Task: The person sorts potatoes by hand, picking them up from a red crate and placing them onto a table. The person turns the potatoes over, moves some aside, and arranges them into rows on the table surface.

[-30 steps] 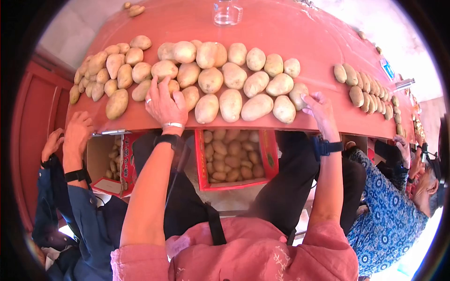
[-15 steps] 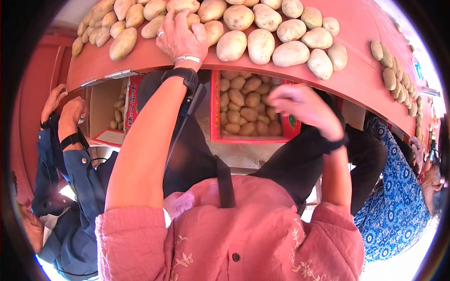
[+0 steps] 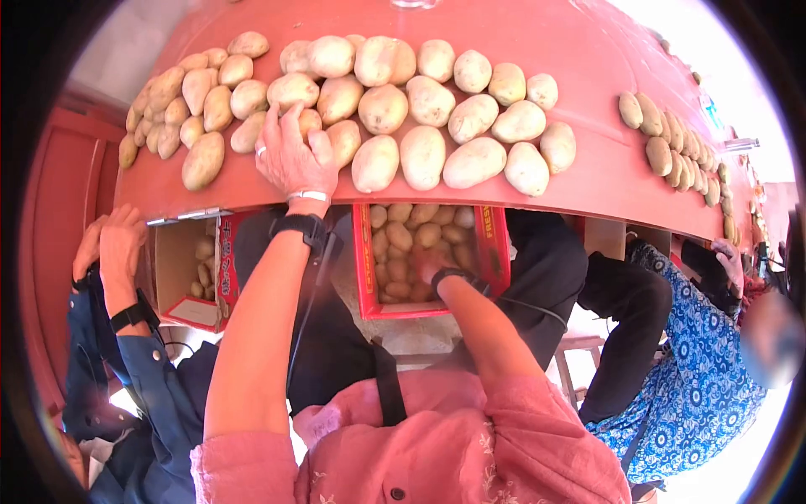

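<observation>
The left hand (image 3: 290, 160) lies flat on the potatoes (image 3: 420, 109) at eleven o'clock of the red tabletop (image 3: 520, 42), fingers spread, grip released. The right hand (image 3: 426, 267) is down in the red box (image 3: 491, 252) at six o'clock of that heap, among more potatoes. I cannot tell whether its grip is clenched.
</observation>
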